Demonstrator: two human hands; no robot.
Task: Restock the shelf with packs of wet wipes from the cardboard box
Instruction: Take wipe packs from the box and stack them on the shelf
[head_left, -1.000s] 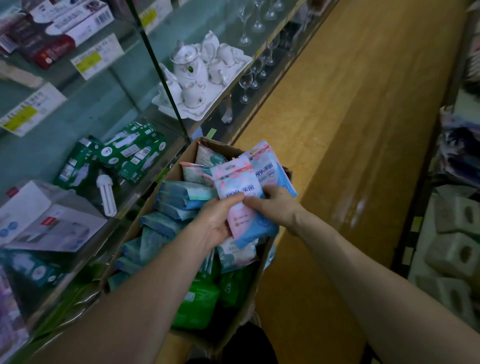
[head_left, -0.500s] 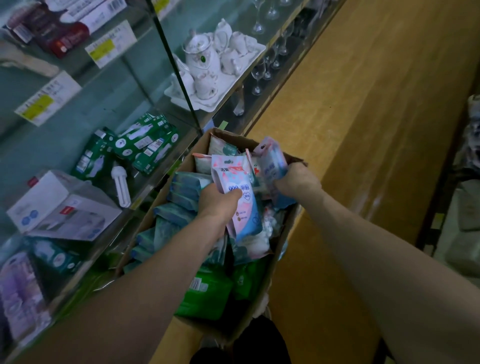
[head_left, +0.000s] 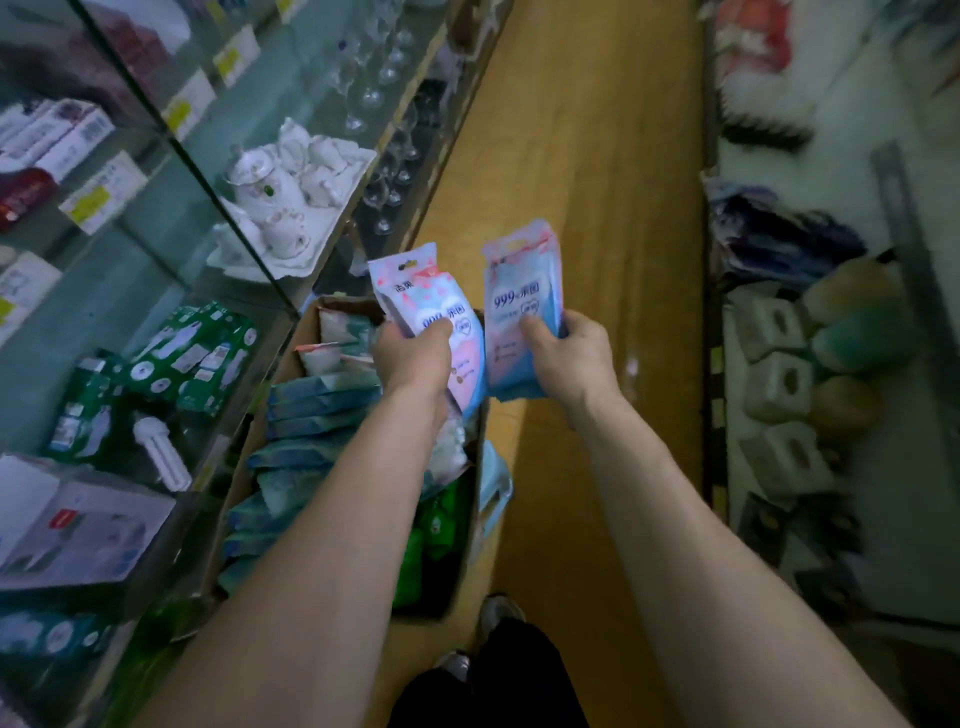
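Raised above the cardboard box since a moment ago, left hand grips a wipes pack, right hand grips a second pack.

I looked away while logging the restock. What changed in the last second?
The two pink-and-blue packs, held together over the cardboard box, were separated and lifted: the left hand grips the left pack, the right hand grips the right pack, now out over the floor. The box and its blue packs stayed put.
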